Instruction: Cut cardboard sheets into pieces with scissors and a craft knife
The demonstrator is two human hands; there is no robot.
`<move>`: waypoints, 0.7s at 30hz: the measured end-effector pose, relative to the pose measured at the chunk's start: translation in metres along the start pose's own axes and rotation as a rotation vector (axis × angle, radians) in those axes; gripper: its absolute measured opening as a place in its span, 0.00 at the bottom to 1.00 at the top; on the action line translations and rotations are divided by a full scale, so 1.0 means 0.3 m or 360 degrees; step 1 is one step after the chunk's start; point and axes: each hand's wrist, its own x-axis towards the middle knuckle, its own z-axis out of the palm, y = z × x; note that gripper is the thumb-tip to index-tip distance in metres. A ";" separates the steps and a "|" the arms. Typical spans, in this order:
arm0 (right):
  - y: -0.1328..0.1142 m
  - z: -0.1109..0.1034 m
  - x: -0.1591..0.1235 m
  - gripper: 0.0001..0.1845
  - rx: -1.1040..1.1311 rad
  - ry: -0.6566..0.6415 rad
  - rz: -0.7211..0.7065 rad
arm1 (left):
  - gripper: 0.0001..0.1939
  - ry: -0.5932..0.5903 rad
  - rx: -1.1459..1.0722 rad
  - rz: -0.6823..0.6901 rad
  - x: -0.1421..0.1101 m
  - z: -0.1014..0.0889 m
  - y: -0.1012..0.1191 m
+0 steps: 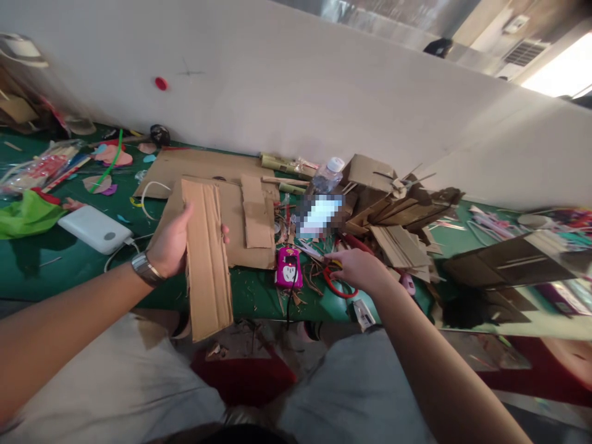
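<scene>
My left hand (pixel 171 248), with a metal watch at the wrist, grips a long ribbed cardboard strip (pixel 207 265) upright above the front of the table. Its fingertips show at the strip's right edge. Farther right, my right hand (pixel 358 269) is closed at the red and yellow handles of a pair of scissors (pixel 342 293), low over the table; the blades point toward a blurred-out lit screen (pixel 319 216). Left of the scissors lies a magenta device (pixel 288 269) with a black cable. Behind my left hand, a narrow cardboard piece (pixel 258 213) rests on a larger sheet (pixel 185 163).
Cardboard scraps (pixel 402 246) are heaped at right, beside a clear bottle (pixel 329 172). A white power bank (pixel 96 229) and green cloth (pixel 30 214) lie at left. A white wall (pixel 259 80) stands behind the green table (pixel 152 299).
</scene>
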 end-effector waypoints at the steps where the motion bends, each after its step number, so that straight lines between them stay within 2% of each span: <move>1: 0.000 0.001 -0.001 0.27 -0.0002 -0.0007 0.0001 | 0.31 -0.0044 0.0017 0.0007 -0.001 -0.002 0.001; 7: -0.005 0.004 -0.005 0.28 0.0016 -0.0016 0.0014 | 0.35 -0.0189 0.0033 0.0027 0.007 -0.012 -0.003; 14: -0.009 0.015 -0.002 0.27 0.0047 -0.0010 -0.0004 | 0.34 -0.0104 0.0050 -0.0011 0.013 -0.006 -0.013; 17: -0.009 -0.002 -0.007 0.31 0.0036 0.0011 0.0058 | 0.31 -0.0126 0.0020 0.0033 0.024 -0.020 -0.017; 19: -0.017 -0.024 -0.015 0.31 0.0020 0.0048 0.0136 | 0.36 -0.0146 0.0012 0.0053 0.030 -0.032 -0.014; 21: -0.039 -0.050 -0.023 0.25 0.0060 0.0198 0.0220 | 0.41 -0.0156 0.0005 0.0054 0.032 -0.038 -0.008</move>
